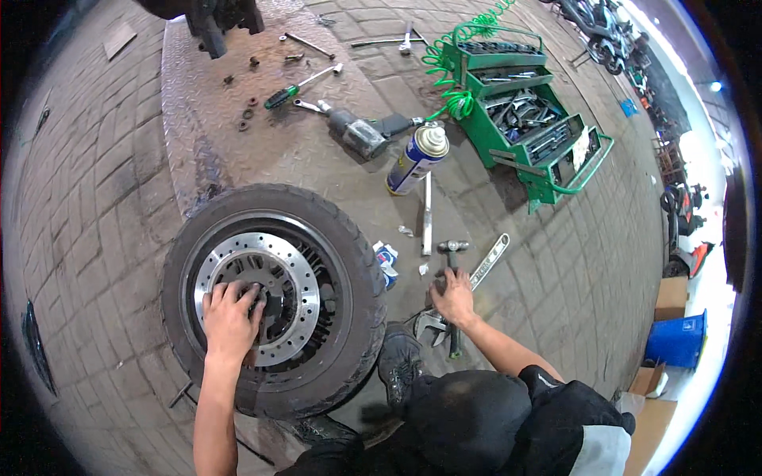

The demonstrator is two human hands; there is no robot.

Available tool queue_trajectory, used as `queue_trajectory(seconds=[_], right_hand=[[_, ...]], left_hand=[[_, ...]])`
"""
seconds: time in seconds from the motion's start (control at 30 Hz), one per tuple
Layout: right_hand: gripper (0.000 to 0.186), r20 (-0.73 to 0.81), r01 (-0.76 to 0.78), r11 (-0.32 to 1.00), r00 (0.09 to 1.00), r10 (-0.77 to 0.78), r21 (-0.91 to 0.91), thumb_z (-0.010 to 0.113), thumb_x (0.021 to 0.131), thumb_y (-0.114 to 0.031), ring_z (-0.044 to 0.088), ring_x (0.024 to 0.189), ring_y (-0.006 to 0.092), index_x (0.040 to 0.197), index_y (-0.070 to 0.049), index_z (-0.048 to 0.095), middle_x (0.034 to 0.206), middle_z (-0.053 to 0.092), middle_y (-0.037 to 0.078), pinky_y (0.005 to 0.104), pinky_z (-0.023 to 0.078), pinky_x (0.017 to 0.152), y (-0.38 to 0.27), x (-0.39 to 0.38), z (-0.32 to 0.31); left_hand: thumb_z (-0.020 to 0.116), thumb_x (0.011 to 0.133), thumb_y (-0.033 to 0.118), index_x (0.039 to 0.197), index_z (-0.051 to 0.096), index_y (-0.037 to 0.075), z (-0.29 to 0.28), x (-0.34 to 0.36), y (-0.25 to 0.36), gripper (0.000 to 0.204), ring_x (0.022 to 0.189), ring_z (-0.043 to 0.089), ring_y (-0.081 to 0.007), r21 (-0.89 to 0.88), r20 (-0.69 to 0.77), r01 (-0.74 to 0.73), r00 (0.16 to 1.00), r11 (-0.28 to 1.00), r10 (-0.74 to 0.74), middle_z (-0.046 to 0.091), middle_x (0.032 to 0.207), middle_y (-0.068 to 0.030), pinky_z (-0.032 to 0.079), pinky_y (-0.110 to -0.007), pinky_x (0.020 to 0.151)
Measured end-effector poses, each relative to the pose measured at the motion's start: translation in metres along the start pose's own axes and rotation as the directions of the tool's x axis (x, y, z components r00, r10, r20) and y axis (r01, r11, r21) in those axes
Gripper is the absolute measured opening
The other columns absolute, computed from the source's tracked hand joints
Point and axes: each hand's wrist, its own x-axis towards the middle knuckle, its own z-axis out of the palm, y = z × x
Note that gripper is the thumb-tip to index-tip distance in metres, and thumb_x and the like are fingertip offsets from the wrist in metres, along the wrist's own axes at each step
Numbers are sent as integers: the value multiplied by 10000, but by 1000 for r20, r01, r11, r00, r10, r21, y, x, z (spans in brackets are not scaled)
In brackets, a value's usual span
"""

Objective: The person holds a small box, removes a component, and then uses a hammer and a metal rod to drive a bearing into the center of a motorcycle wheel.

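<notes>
A motorcycle wheel (367,262) with a black tyre lies flat before me, its drilled brake disc (300,274) facing up. My left hand (230,319) rests over the hub (274,305), fingers curled in at its centre; whatever they grip there is hidden. To the right of the tyre, my right hand (454,298) is closed around the handle of a hammer (453,247) lying on the floor. Beside that hand a large adjustable wrench (490,260) lies slantwise, its jaw near my shoe.
A spray can (417,160) stands beyond the wheel, near an impact wrench (361,135) and a metal bar (428,214). Farther right is an opened green toolbox (508,155) full of tools. A ratchet, a green-handled tool (282,97) and small parts lie on the metal plate (230,159).
</notes>
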Motion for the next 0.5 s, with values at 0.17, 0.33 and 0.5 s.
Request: queue_trajectory(seconds=[0.17,0.33,0.5], right_hand=[[578,-7,-41,997,999,41,-59,612,764,-295,487,1013,412,1187,26,383,1058,505,280,453,402,871,32,-25,16],[566,116,-217,952,974,195,218,538,808,-137,505,1000,379,1275,43,274,1084,505,252,403,393,892,26,-26,2],[451,-254,155,868,967,-34,472,509,807,-21,516,961,296,1231,31,366,1059,510,208,362,413,826,-10,-44,-35]], left_hand=[[652,736,207,1019,655,139,-4,-9,-7,291,998,478,-276,34,28,90,995,995,-91,539,1039,-88,371,-399,819],[668,736,269,1224,515,155,-19,-14,-18,524,1144,380,-348,20,108,156,982,988,-157,415,1223,-186,309,-447,944],[694,714,226,1287,429,121,-33,-62,-64,640,1184,335,-378,-194,-224,611,734,767,-641,368,1257,-226,254,-487,1001]])
